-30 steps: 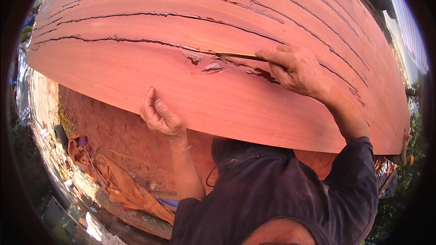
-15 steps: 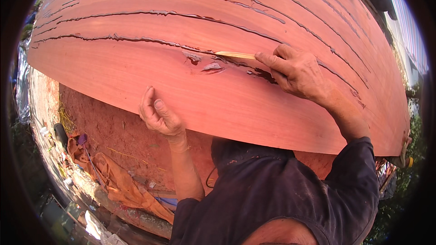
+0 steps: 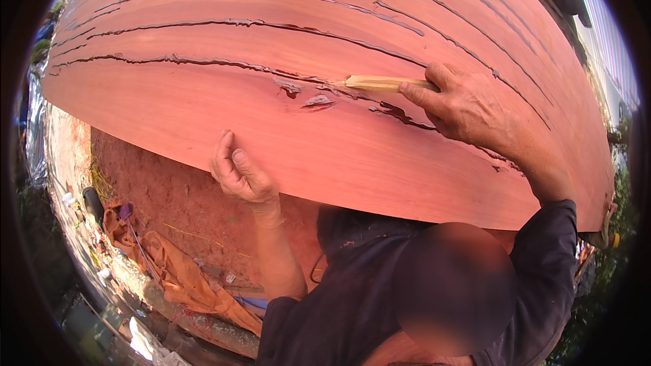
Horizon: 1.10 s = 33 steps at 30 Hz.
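Across reddish board (image 3: 339, 156), dark lines (image 3: 247, 22); below, orange cloth (image 3: 182, 268) on ground (image 3: 152, 183).

The head camera, the left of two worn side by side, looked down and forward from above the person, near enough to take in both forearms. Its wide fisheye circle faded to black at 3 and 9 o'clock. A reddish panel (image 3: 224, 102) spread across the view from 10 o'clock through 12 to 3. From the picture's centre, the left hand (image 3: 243, 171) lay near, toward 9 o'clock, and the right hand (image 3: 468, 103) toward 2. The dark shirt (image 3: 346, 291) filled 5 to 6 o'clock, the ground (image 3: 169, 196) 8.
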{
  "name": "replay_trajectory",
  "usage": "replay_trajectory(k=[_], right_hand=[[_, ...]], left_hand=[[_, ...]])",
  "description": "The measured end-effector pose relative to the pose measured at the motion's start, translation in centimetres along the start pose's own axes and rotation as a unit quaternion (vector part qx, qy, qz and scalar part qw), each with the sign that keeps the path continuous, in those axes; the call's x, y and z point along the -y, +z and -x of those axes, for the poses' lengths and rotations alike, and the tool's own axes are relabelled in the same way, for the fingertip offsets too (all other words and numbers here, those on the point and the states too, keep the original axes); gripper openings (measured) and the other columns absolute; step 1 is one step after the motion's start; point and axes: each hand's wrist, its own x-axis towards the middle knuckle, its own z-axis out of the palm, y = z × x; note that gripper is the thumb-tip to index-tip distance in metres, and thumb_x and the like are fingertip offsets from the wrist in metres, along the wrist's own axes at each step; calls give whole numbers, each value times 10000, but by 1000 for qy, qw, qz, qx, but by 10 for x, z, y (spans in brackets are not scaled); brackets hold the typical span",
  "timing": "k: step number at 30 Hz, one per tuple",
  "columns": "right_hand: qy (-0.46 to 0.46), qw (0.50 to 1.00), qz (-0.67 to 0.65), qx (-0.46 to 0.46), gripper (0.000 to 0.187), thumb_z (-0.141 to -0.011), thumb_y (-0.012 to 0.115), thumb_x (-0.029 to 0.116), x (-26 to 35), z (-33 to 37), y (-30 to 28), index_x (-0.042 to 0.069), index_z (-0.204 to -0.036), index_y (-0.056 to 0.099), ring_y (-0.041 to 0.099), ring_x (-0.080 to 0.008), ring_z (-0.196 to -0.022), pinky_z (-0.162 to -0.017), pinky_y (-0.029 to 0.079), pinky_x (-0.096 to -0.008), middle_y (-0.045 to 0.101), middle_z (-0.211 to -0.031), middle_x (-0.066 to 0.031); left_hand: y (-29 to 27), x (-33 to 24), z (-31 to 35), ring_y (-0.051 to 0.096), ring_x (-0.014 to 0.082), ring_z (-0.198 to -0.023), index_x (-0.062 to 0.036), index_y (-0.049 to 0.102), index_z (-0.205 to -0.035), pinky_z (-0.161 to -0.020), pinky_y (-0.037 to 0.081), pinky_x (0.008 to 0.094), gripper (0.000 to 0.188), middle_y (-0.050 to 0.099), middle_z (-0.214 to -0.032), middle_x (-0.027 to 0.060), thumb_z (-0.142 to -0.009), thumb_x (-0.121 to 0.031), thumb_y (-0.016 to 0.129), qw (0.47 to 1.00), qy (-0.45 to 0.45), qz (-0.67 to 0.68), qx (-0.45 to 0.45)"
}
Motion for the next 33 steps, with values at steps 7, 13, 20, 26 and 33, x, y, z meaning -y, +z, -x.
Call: replay_trajectory(k=[7,13,20,26,33], right_hand=[[-16,994,-81,-67,335,-827,720,99,-2,-19,4,130,-1161,716,582,-314,-620,-534,446,-420,572,-728,-116],[-55,995,-59,-65,230,-859,729,173,0,-25,20,119,-1083,712,568,-313,-605,-514,432,-449,540,-699,-120],[-39,995,-89,-15,268,-854,743,195,-12,-12,2,129,-1114,724,554,-308,-594,-514,426,-452,539,-712,-118],[-43,992,-96,-65,292,-863,729,160,-11,-21,11,131,-1153,729,563,-302,-620,-536,434,-443,539,-717,-125],[-25,993,-101,-57,290,-845,717,96,-13,-6,17,119,-1133,744,575,-313,-607,-562,458,-426,577,-728,-131]], left_hand=[[1,0,1,614,307,-1119,59,674,-1196,-966,494,418,375,687,-1199,162,-1066,-248,505,1000,-3,4,0],[0,0,1,616,302,-1112,57,673,-1201,-961,495,407,374,688,-1196,162,-1065,-247,503,1000,0,7,-1],[-1,-2,1,611,298,-1131,57,670,-1204,-968,501,402,368,683,-1203,167,-1064,-240,503,1000,-20,0,1],[1,-1,3,604,302,-1149,55,671,-1203,-996,489,409,375,675,-1215,170,-1064,-247,498,1000,-19,13,2],[-1,-2,2,604,305,-1144,53,673,-1202,-986,489,413,389,676,-1226,171,-1064,-262,492,1000,-24,-5,7]])
